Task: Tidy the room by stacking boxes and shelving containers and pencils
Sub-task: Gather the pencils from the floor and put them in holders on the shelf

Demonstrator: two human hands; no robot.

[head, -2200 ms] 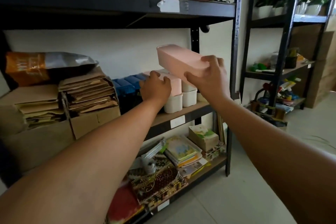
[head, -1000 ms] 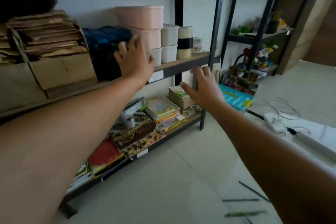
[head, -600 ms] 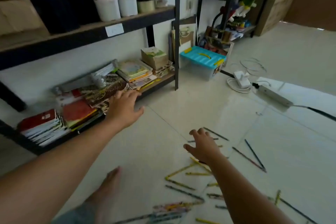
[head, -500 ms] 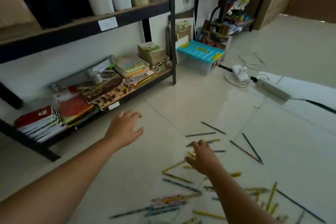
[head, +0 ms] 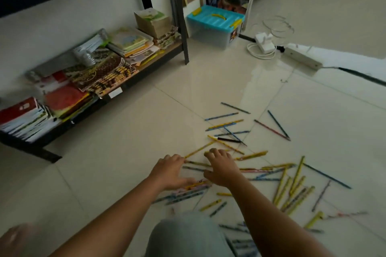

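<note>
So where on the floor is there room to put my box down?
Bare floor lies between the low shelf and the scattered pencils, and past the power strip. Around both hands it is crowded.

This looked like a storage or hobby room in a home rather than a shop or office. A pale tiled floor (head: 208, 81) filled most of the frame. At upper left stood a black metal shelving unit (head: 181, 27) against a white wall, its bottom shelf packed with stacked books and papers (head: 69, 98). At top centre a clear plastic storage box with a turquoise lid (head: 215, 21) sat on the floor, and to its right lay a white power strip (head: 300, 58) with coiled cables. Coloured pencils (head: 288, 188) were scattered across the tiles at lower right.
</note>
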